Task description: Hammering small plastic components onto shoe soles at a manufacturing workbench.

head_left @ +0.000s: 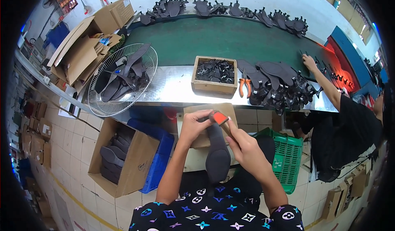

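A dark grey shoe sole [218, 163] lies lengthwise in front of me, its broad toe end toward my body. My left hand [196, 126] grips the narrow far end, fingers closed round it. An orange-red face [219, 117] shows at that end, between my hands. My right hand [245, 144] is closed at the same end from the right, its index finger stretched along the edge beside the red face. Whether a small part sits under those right fingertips is hidden. Below the sole is a board-topped stand [197, 159] with a cardboard piece [226, 108] on it.
A wooden box [214, 88] of small black parts, orange-handled pliers [245, 87] and piled heeled soles [273, 81] sit along the metal bench edge. Left are a wire basket [154, 72] and a carton [138, 167] of soles; right, a green crate [288, 161] and a co-worker [345, 128] reaching over the green belt [185, 38].
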Demonstrator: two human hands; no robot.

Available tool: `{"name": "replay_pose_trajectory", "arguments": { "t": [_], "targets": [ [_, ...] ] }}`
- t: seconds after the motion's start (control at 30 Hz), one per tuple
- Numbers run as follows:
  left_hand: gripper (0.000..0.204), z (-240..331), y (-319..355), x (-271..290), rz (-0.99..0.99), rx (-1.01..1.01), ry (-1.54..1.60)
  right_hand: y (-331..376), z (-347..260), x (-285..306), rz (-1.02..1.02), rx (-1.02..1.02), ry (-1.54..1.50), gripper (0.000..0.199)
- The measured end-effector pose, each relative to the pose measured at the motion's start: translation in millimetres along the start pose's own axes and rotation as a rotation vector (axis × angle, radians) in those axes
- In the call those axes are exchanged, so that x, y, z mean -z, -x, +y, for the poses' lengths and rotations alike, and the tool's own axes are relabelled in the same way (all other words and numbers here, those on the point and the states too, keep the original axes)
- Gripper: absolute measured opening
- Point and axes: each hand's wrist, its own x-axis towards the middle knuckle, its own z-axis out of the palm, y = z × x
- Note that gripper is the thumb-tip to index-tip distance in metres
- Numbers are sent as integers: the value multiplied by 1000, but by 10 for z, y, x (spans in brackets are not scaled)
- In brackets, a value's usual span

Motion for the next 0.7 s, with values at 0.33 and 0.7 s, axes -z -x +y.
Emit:
{"name": "replay_pose_trajectory", "arguments": {
  "t": [0.33,0.7],
  "targets": [
    [82,28,56,12,-77,39,-147,-14,-37,31,28,3,40,56],
    [114,-144,73,75,-187,-72,-619,-66,77,36,-24,43,116,47]
  ]
}}
